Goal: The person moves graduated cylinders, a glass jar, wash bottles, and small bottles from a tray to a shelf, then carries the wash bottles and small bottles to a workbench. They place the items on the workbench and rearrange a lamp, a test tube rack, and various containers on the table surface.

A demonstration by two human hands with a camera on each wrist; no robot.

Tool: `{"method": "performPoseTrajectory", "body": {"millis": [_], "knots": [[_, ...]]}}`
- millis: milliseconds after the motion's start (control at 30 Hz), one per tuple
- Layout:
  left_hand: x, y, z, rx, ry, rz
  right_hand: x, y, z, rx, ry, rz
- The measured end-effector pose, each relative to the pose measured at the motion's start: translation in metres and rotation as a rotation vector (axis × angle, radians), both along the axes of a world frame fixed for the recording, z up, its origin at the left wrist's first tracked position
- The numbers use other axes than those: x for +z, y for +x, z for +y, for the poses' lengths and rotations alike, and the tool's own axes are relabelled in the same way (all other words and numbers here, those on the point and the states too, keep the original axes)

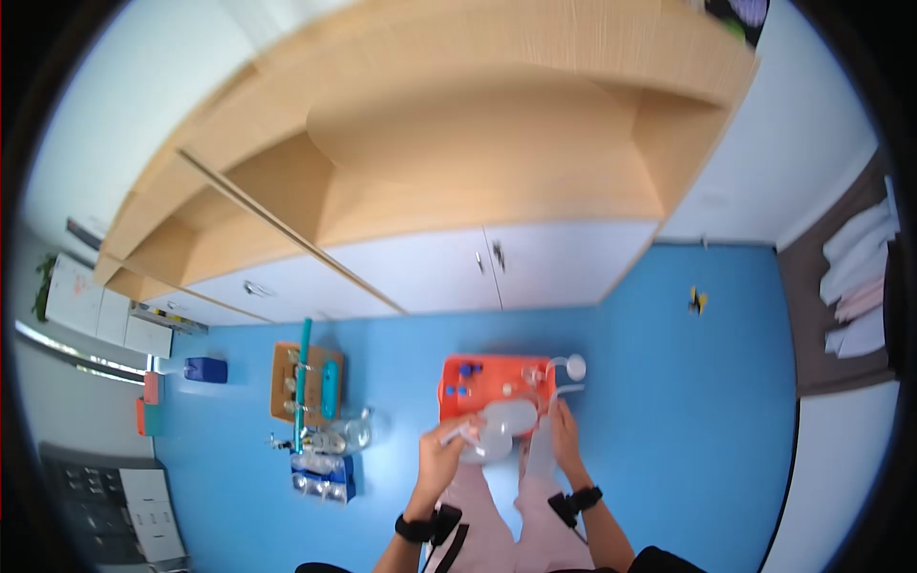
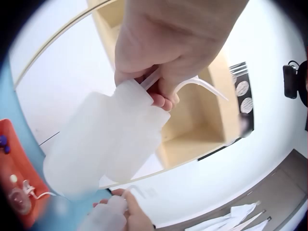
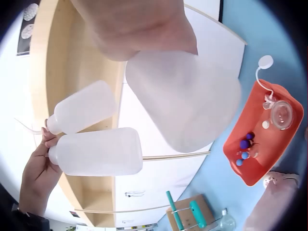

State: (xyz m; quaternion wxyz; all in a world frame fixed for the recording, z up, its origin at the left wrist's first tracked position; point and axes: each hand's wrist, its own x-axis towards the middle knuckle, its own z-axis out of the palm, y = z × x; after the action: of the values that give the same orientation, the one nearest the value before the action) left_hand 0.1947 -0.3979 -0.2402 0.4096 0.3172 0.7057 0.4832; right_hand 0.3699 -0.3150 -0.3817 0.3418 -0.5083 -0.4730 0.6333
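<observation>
My left hand [image 1: 439, 460] grips two white plastic wash bottles by their necks, side by side; in the right wrist view these are the upper bottle [image 3: 86, 107] and the lower bottle [image 3: 98, 151]. A bent spout [image 2: 204, 86] pokes out past the left fingers. My right hand [image 1: 566, 439] holds another translucent wash bottle [image 3: 185, 101] around its neck, with its fingertips hidden in the right wrist view. All these bottles are off the floor, close to the front edge of a red plastic bin [image 1: 443, 393].
Blue stoppers [image 3: 245, 144] and a round clear glass piece [image 3: 282, 114] lie in the bin; a white tube with a round end [image 1: 575, 368] hangs over its rim. Leftward stand a cardboard box [image 1: 285, 382], a clear flask [image 1: 356, 435] and a blue crate [image 1: 325, 477]. Cabinets [image 1: 420, 272] line the wall.
</observation>
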Motion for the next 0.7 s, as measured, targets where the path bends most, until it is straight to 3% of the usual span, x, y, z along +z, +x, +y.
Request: {"method": "performPoseTrajectory", "body": {"millis": [133, 200, 367, 500, 567, 700], "knots": [[0.065, 0.022, -0.029, 0.092, 0.155, -0.073, 0.061, -0.001, 0.004, 0.117, 0.123, -0.044], [0.082, 0.027, -0.045, 0.156, 0.232, -0.053, 0.085, -0.006, 0.001, 0.205, -0.025, 0.122], [0.089, 0.039, -0.105, 0.356, 0.279, -0.042, 0.086, -0.019, -0.024, 0.454, 0.007, 0.009], [0.108, 0.049, -0.162, 0.457, 0.212, -0.021, 0.124, -0.037, -0.077, 0.652, 0.102, 0.029], [0.119, 0.058, -0.190, 0.474, 0.290, 0.007, 0.135, -0.041, -0.108, 0.709, -0.089, 0.198], [0.130, 0.078, -0.271, 0.659, 0.322, 0.039, 0.121, -0.052, -0.180, 0.940, -0.301, 0.263]]}}
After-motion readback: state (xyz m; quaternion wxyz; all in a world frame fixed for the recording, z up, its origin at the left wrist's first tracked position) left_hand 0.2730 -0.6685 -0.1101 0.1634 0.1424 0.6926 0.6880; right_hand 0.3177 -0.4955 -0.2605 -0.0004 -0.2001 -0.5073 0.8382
